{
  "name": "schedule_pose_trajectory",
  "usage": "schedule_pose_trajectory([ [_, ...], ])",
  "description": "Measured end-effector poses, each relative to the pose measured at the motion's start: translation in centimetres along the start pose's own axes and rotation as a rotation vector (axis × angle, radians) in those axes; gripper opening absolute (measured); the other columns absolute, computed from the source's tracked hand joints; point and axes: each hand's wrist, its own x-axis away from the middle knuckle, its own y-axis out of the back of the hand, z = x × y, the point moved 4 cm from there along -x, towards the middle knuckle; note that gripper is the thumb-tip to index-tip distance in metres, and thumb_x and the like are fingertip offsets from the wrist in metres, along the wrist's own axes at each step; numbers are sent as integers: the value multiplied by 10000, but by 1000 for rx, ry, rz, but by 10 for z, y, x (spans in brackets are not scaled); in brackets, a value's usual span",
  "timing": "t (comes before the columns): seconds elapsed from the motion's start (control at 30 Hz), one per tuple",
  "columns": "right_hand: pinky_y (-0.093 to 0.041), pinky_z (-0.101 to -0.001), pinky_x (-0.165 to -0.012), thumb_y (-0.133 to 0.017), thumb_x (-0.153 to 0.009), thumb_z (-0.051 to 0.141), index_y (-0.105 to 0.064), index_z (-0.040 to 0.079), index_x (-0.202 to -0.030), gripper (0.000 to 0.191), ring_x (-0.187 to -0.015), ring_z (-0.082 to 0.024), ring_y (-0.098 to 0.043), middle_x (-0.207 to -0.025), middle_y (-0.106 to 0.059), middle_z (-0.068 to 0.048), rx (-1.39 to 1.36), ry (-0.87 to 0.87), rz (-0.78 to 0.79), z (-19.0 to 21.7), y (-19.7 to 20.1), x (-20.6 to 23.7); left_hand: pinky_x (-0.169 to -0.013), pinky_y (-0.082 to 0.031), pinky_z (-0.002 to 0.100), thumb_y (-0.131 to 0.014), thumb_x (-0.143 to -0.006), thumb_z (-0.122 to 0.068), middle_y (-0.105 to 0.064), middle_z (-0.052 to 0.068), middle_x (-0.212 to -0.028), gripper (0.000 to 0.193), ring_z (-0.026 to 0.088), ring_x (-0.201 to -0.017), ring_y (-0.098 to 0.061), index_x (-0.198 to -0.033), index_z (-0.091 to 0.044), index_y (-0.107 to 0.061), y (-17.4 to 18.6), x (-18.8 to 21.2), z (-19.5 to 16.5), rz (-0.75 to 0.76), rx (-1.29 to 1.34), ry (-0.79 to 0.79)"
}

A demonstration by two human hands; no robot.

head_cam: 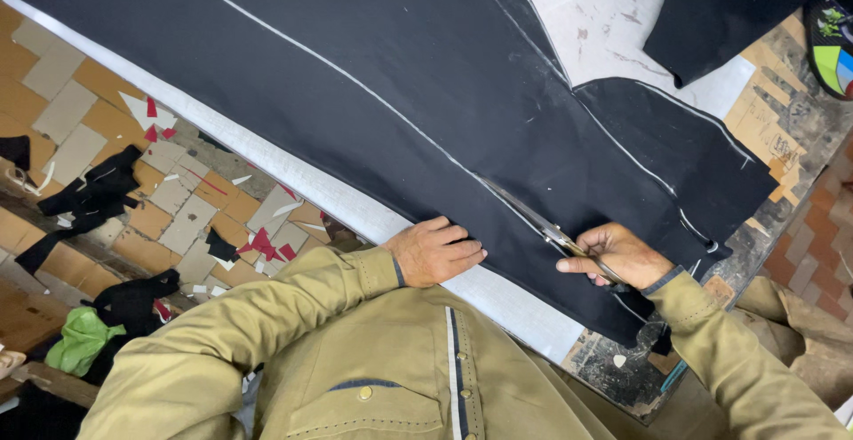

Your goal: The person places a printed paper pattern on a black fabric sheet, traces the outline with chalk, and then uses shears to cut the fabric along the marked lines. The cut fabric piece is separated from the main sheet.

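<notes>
A large sheet of black fabric [391, 58] lies spread over a worktable, marked with long white chalk lines. My left hand [434, 251] lies flat on the fabric near the table's edge, fingers pointing toward the chalk line. My right hand [617, 254] grips a pair of metal scissors [538, 222]. The blades lie along the chalk line, their tips pointing up and left into the cloth. Both of my sleeves are olive-tan.
A white table edge strip [293, 178] runs diagonally beside the fabric. A second black cloth piece [720, 13] lies over white paper [604, 13] at the top right. The tiled floor [80, 111] at left is littered with black, red and white scraps; a green bag [80, 338] sits below.
</notes>
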Motion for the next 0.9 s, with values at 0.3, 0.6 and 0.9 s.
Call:
schedule_pose_trajectory([
  [0.3,-405,-238,-417,-829,-800,303,-673,67,-708,298,-450,-78,-509,-554,-551,4,-145,27,6,36,-19,-23,-741,-493,317,-664,-895,-143,-695,41,-1185,303,187,-1000,-615,-1172,-38,-726,13,-1,3,-70,6,-32],
  [0.6,-403,-245,-384,-901,-755,250,-626,50,-638,359,-416,-86,-522,-511,-561,-8,15,41,-7,49,-12,-27,-701,-508,308,-671,-868,-153,-695,24,-1169,326,169,-964,-613,-1166,-40,-736,12,3,7,-37,33,-39],
  [0.9,-388,-231,-430,-833,-804,283,-647,82,-683,299,-466,-55,-479,-549,-519,37,-118,47,17,69,-21,-37,-735,-550,320,-663,-848,-171,-690,13,-1160,346,171,-978,-619,-1167,-56,-735,5,8,16,-42,76,-46],
])
